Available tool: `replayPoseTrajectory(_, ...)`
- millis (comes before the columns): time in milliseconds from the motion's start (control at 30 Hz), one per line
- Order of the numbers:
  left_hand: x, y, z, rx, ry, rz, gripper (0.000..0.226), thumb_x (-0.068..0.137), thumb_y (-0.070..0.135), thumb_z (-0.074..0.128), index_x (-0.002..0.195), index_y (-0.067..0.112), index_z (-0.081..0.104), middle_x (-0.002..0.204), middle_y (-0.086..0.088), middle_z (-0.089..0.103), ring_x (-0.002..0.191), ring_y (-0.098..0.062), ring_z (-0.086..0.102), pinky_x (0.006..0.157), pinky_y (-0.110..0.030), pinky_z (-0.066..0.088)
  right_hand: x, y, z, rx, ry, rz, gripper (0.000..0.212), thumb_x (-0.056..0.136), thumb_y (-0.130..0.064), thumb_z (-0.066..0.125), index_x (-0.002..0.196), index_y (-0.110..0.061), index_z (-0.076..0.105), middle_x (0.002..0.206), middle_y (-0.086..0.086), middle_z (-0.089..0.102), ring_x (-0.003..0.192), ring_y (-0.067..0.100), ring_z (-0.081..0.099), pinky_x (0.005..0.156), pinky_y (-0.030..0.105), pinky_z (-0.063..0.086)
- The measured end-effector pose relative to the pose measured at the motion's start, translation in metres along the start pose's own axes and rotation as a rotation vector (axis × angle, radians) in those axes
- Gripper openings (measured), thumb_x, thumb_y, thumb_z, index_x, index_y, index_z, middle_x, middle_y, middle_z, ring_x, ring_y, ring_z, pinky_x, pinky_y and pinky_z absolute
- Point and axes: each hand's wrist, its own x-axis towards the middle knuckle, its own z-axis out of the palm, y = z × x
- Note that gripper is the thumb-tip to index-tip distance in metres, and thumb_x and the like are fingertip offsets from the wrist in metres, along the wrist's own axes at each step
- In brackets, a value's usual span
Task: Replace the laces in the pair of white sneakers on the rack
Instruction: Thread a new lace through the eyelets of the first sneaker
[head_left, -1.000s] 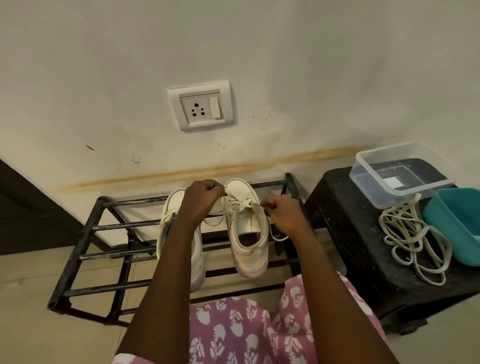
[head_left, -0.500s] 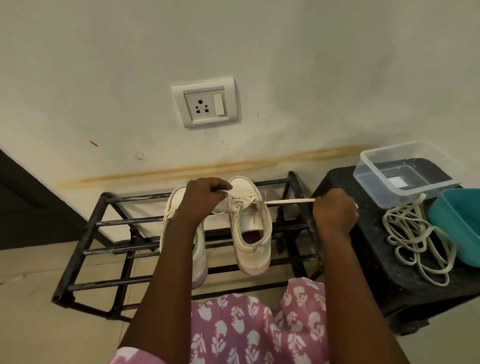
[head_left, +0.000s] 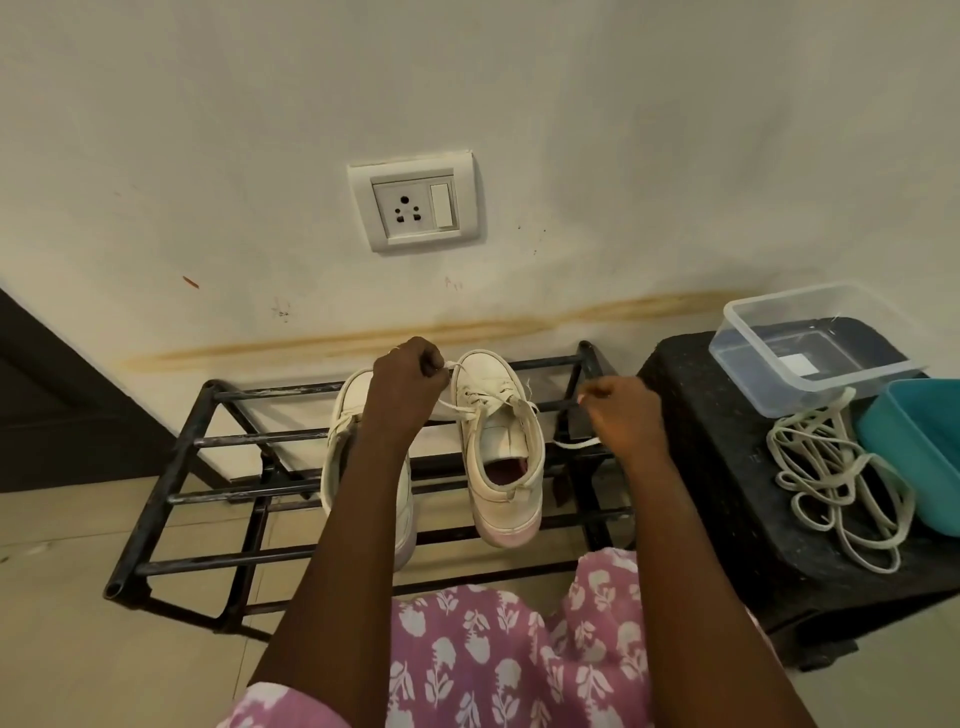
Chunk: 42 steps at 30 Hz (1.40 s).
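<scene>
Left hand (head_left: 410, 387) is over the toe end of the right sneaker (head_left: 501, 457), fingers curled, pinching the white lace (head_left: 470, 410) where it leaves the front eyelets. Right hand (head_left: 623, 415) is just right of that sneaker, fingers curled round the other part of the lace, whose free end pokes out under the hand. The lace is partly threaded and loose across the eyelets. Both white sneakers sit side by side on the top bars of the black metal shoe rack (head_left: 249, 440), toes to the wall. The left sneaker (head_left: 343, 447) is partly hidden by the left forearm. Black stool (head_left: 727, 493) stands just right of the rack and holds a tangle of loose laces (head_left: 831, 483), a clear plastic container (head_left: 789, 395) and a teal tub (head_left: 914, 457). Wall socket (head_left: 415, 205) is above the rack. Pink floral garment (head_left: 519, 660) shows at the bottom.
</scene>
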Motion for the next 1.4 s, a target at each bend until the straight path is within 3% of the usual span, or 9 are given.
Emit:
replayPoseTrajectory(167, 0.000, 0.002, 0.004, 0.035, 0.034, 0.034, 0.024, 0.085, 0.005, 0.055, 0.108, 0.012, 0.056, 0.069, 0.003, 0.048, 0.065, -0.011, 0.044, 0.061, -0.021, 0.026, -0.009, -0.018, 0.027, 0.115, -0.207, -0.244, 0.027, 0.094, -0.012, 0.055, 0.118, -0.007, 0.065, 0.120, 0.010, 0.065, 0.112, 0.023, 0.058, 0.097, 0.032, 0.042)
replayPoseTrajectory(333, -0.001, 0.001, 0.008, 0.092, -0.042, 0.007, 0.024, 0.093, 0.012, 0.050, 0.107, 0.010, 0.068, 0.107, -0.013, 0.061, 0.096, -0.024, 0.056, 0.068, -0.016, 0.027, -0.006, -0.017, 0.032, 0.210, -0.128, -0.158, 0.017, 0.088, -0.005, 0.061, 0.102, -0.006, 0.072, 0.101, 0.009, 0.071, 0.092, 0.016, 0.063, 0.087, 0.028, 0.049)
replayPoseTrajectory(533, -0.006, 0.000, 0.006, 0.045, -0.200, -0.061, 0.016, 0.088, 0.016, 0.055, 0.096, 0.021, 0.067, 0.086, 0.002, 0.067, 0.065, -0.005, 0.053, 0.062, -0.021, 0.039, 0.003, -0.008, 0.020, 0.170, -0.054, 0.128, 0.021, 0.088, -0.011, 0.053, 0.100, -0.003, 0.068, 0.104, 0.015, 0.066, 0.101, 0.030, 0.061, 0.090, 0.043, 0.050)
replayPoseTrajectory(800, -0.013, 0.013, 0.010, -0.040, -0.359, -0.014, 0.019, 0.081, 0.007, 0.066, 0.098, 0.016, 0.069, 0.087, 0.005, 0.062, 0.082, -0.013, 0.058, 0.084, -0.032, 0.052, -0.003, 0.007, 0.001, -0.125, 0.398, 0.317, 0.020, 0.088, -0.019, 0.053, 0.092, -0.003, 0.063, 0.095, 0.016, 0.066, 0.096, 0.034, 0.058, 0.086, 0.043, 0.046)
replayPoseTrajectory(933, -0.014, 0.016, 0.010, -0.158, -0.343, -0.069, 0.032, 0.085, 0.000, 0.060, 0.115, 0.011, 0.064, 0.114, -0.004, 0.065, 0.093, -0.016, 0.064, 0.090, -0.036, 0.053, -0.005, 0.014, -0.002, -0.266, 0.294, 0.323, 0.020, 0.090, -0.019, 0.055, 0.100, -0.003, 0.063, 0.107, 0.017, 0.063, 0.108, 0.035, 0.053, 0.089, 0.042, 0.040)
replayPoseTrajectory(1033, -0.011, 0.015, 0.011, -0.148, -0.310, -0.092, 0.031, 0.086, -0.004, 0.057, 0.114, 0.007, 0.065, 0.116, -0.007, 0.066, 0.082, -0.009, 0.064, 0.072, -0.014, 0.054, -0.004, 0.007, 0.003, -0.292, 0.162, 0.233, 0.020, 0.092, -0.017, 0.053, 0.101, -0.004, 0.064, 0.107, 0.016, 0.063, 0.106, 0.033, 0.054, 0.087, 0.039, 0.041)
replayPoseTrajectory(1133, -0.009, 0.012, 0.009, -0.047, -0.290, -0.062, 0.022, 0.088, 0.001, 0.058, 0.107, 0.004, 0.069, 0.107, -0.008, 0.069, 0.079, -0.004, 0.058, 0.057, 0.002, 0.041, -0.001, -0.004, 0.012, 0.012, -0.010, 0.070, 0.021, 0.094, -0.012, 0.051, 0.103, -0.009, 0.070, 0.110, 0.011, 0.065, 0.097, 0.022, 0.058, 0.087, 0.033, 0.048)
replayPoseTrajectory(1267, -0.005, 0.007, 0.003, 0.149, -0.341, -0.038, 0.021, 0.091, 0.018, 0.057, 0.103, 0.006, 0.071, 0.102, -0.010, 0.070, 0.086, -0.012, 0.057, 0.072, -0.018, 0.038, -0.008, -0.017, 0.028, 0.158, -0.156, -0.154, 0.022, 0.092, -0.011, 0.057, 0.110, -0.010, 0.069, 0.113, 0.006, 0.068, 0.104, 0.016, 0.060, 0.091, 0.025, 0.042)
replayPoseTrajectory(1400, -0.005, 0.004, 0.002, 0.317, -0.489, -0.019, 0.032, 0.095, 0.029, 0.052, 0.097, 0.005, 0.072, 0.096, -0.011, 0.070, 0.088, -0.021, 0.060, 0.072, -0.025, 0.038, -0.005, -0.018, 0.038, 0.240, -0.105, -0.141, 0.019, 0.089, -0.007, 0.060, 0.105, -0.008, 0.071, 0.105, 0.008, 0.071, 0.098, 0.017, 0.064, 0.086, 0.025, 0.050)
